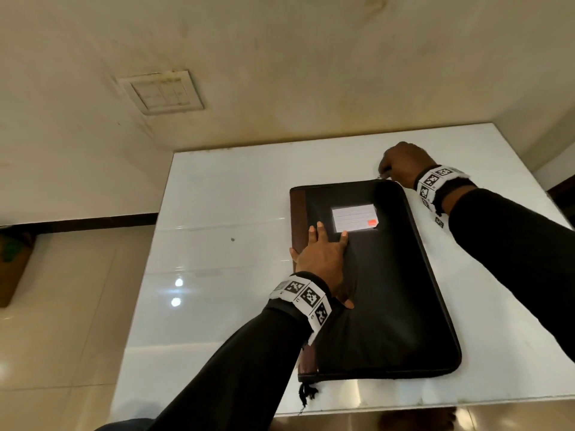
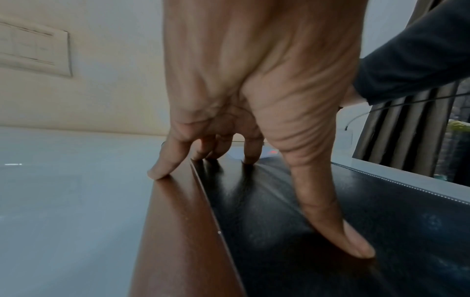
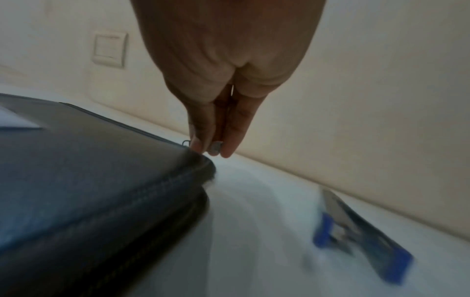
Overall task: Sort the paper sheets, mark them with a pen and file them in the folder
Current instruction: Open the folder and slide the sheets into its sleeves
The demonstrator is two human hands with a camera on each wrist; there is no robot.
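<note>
A black zip folder (image 1: 389,290) with a brown spine (image 1: 299,219) and a white label (image 1: 354,217) lies shut on the white table (image 1: 224,244). My left hand (image 1: 323,253) rests flat on its cover near the spine, fingers spread. In the left wrist view the left hand (image 2: 251,150) presses its fingertips on the spine (image 2: 178,231) and the black cover (image 2: 279,221). My right hand (image 1: 401,163) is at the folder's far right corner and pinches the small metal zip pull (image 1: 382,176). The right wrist view shows the right hand (image 3: 211,146) holding the zip pull (image 3: 216,147) at the folder (image 3: 89,170) corner. No sheets or pen are in view.
A blurred blue and silver object (image 3: 356,235) lies on the table to the right of the folder. A black cord (image 1: 306,395) hangs from the folder's near left corner by the table's front edge. The wall with a switch plate (image 1: 161,91) stands behind the table.
</note>
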